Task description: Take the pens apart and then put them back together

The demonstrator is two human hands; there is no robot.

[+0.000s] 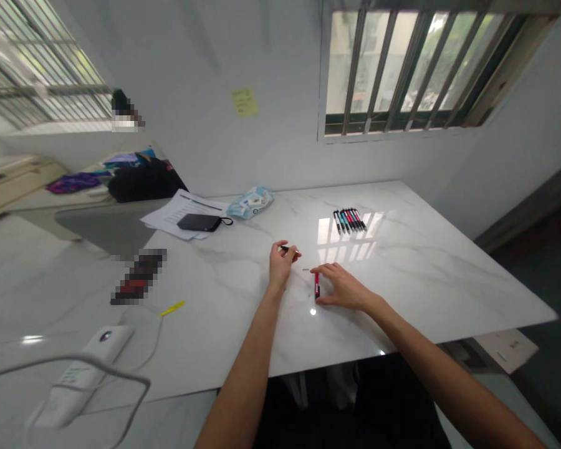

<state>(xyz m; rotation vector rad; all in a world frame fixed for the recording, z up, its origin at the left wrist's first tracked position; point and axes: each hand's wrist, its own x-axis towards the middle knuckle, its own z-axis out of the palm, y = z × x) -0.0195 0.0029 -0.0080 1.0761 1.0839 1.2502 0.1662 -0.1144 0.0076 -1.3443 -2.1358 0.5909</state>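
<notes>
My left hand (pixel 281 262) is raised a little over the white marbled table (pixel 355 265), its fingers closed on a small dark pen part (pixel 287 249). Just to its right, my right hand (pixel 343 287) spans a red pen barrel (pixel 316 284), with thumb at the near end and fingertips at the far end. A tiny dark piece (pixel 305 270) lies on the tabletop between the two hands. Farther back, several assembled pens (pixel 350 221) in blue, red and black lie side by side in a row.
A blue-white wipes packet (pixel 251 202), papers (pixel 168 212) and a black pouch (pixel 199 222) lie at the back left. On the left are a yellow strip (pixel 172 308) and a white power strip (pixel 84 374) with a grey cable. A wall with a barred window stands behind.
</notes>
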